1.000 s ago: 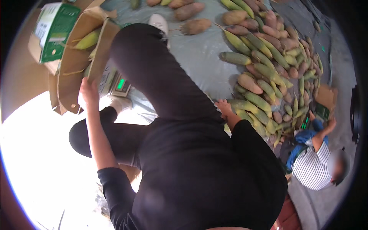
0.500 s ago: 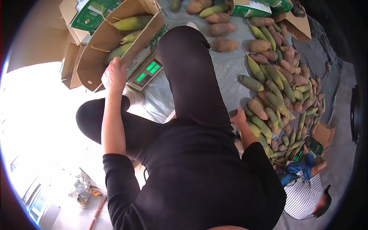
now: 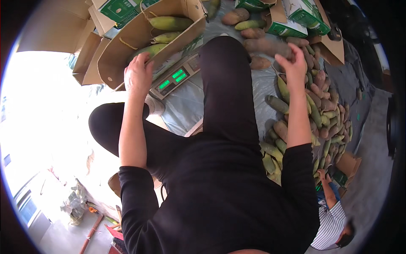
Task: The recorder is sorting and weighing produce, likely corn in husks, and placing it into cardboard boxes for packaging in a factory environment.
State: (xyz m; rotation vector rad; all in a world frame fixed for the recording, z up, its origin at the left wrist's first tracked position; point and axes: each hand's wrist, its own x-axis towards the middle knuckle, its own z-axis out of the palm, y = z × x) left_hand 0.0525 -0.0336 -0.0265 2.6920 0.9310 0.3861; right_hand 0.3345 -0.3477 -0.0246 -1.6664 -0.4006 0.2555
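My left hand (image 3: pixel 138 76) is curled over the near rim of an open cardboard box (image 3: pixel 111 67) at the upper left. Inside the box lie several long green radishes (image 3: pixel 171 23); white cord shows too. My right hand (image 3: pixel 294 63) reaches up past my raised knee, with thumb and fingers around the end of a brown root vegetable (image 3: pixel 275 47). Motion blurs that root. Beneath and beside it, more brown roots (image 3: pixel 259 63) lie in a row on the plastic sheet. A digital scale (image 3: pixel 175 78) with lit green displays stands under the box's right side.
A large heap of green radishes and brown roots (image 3: pixel 323 95) spreads along my right. Green-and-white cartons (image 3: pixel 304 17) stand at the far right. Another person in a striped shirt (image 3: pixel 330 224) works at the lower right beside an open box (image 3: pixel 349 164). A plastic bag (image 3: pixel 76 201) lies lower left.
My right hand has swung from low beside the heap up to the far row, a brown root in its fingers. My left hand stays at the box rim. The whole view has shifted slightly.
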